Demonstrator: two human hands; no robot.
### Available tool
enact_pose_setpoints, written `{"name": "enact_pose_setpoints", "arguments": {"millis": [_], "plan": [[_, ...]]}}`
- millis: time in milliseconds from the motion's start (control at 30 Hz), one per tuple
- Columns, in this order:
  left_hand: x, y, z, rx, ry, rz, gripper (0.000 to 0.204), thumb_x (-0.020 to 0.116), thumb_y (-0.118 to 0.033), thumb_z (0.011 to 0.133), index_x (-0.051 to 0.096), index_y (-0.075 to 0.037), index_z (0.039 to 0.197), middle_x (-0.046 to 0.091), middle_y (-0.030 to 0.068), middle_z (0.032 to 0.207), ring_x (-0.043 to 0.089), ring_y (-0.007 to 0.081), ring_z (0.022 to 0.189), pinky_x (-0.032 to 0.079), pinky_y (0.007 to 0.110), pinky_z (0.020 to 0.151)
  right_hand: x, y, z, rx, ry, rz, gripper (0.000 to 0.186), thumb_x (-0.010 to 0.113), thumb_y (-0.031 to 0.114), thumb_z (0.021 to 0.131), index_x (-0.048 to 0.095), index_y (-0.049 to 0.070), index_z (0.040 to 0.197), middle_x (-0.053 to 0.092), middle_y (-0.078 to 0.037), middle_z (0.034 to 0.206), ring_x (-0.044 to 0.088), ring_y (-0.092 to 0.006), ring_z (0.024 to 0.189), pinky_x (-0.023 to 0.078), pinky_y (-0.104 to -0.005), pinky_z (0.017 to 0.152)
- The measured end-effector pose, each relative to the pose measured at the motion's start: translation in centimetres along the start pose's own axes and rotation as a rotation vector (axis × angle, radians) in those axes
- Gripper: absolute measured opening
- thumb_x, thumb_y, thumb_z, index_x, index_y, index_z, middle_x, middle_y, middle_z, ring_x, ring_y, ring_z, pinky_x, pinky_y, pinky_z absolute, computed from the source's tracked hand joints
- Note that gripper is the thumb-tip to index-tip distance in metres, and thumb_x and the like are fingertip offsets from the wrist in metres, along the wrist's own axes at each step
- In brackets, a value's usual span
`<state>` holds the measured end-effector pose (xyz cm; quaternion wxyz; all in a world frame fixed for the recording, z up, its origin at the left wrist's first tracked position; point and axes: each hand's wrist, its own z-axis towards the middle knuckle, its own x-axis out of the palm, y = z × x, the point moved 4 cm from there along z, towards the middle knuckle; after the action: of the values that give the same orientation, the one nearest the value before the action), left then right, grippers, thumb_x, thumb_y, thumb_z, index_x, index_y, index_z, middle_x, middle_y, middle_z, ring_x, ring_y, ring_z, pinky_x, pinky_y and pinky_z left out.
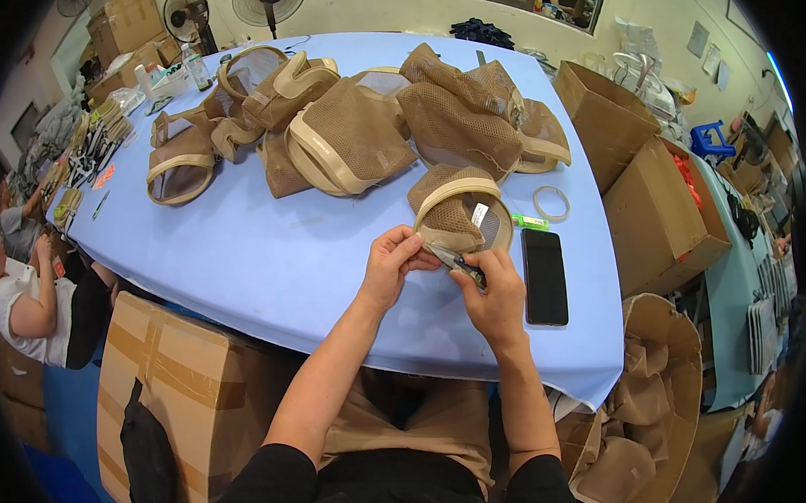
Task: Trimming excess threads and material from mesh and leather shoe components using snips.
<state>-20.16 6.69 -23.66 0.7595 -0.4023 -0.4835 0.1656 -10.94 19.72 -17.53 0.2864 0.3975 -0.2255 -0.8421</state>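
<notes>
A small brown mesh bag (447, 221) with a beige rim and a white tag lies at the table's near side, right of centre. My left hand (388, 266) pinches the near edge of its rim between thumb and fingers. In my right hand (497, 294) is a pair of thread snips (453, 260), fingers wrapped round the handles. Their blades point left and meet the rim close to my left fingertips. Whether they cut into a thread is too small to tell.
More brown mesh bags (348, 132) heap across the far half of the blue table (241, 250). A phone (544, 277), a tape ring (552, 203) and a green packet (529, 221) lie right. Cardboard boxes (171, 396) flank me; another person (41, 299) sits left.
</notes>
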Motion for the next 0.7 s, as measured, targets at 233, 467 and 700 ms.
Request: {"name": "enact_pose_setpoints", "arguments": {"millis": [233, 467, 700], "plan": [[-0.1, -0.1, 0.0, 0.008, 0.007, 0.003, 0.015, 0.049, -0.017, 0.087, 0.051, -0.002, 0.085, 0.062, 0.0132, 0.081, 0.063, 0.0207, 0.071, 0.054, 0.033, 0.065, 0.3, 0.0, 0.1, 0.0, -0.001, 0.012, 0.019, 0.068, 0.01, 0.069, 0.056, 0.003, 0.081, 0.054, -0.008, 0.078, 0.058, -0.0237, 0.062, 0.046, -0.0299, 0.049], [-0.2, 0.1, 0.0, 0.005, 0.003, 0.002, 0.015, 0.049, -0.017, 0.087, 0.051, -0.002, 0.085, 0.062, 0.0133, 0.081, 0.063, 0.0206, 0.071, 0.054, 0.033, 0.065, 0.5, -0.3, 0.0, 0.01, -0.021, 0.036, 0.018, 0.069, 0.009, 0.069, 0.057, 0.003, 0.08, 0.054, -0.009, 0.077, 0.058, -0.0236, 0.063, 0.046, -0.0298, 0.05], [0.1, 0.0, 0.0, -0.01, 0.017, -0.022, 0.015, 0.051, -0.016, 0.087, 0.052, -0.001, 0.086, 0.062, 0.0128, 0.083, 0.064, 0.0196, 0.072, 0.054, 0.03, 0.066, 0.2, -1.4, -0.2, -0.031, -0.172, 0.19, 0.026, 0.07, 0.008, 0.067, 0.056, 0.004, 0.088, 0.053, -0.008, 0.076, 0.052, -0.0185, 0.057, 0.042, -0.0259, 0.051]]}}
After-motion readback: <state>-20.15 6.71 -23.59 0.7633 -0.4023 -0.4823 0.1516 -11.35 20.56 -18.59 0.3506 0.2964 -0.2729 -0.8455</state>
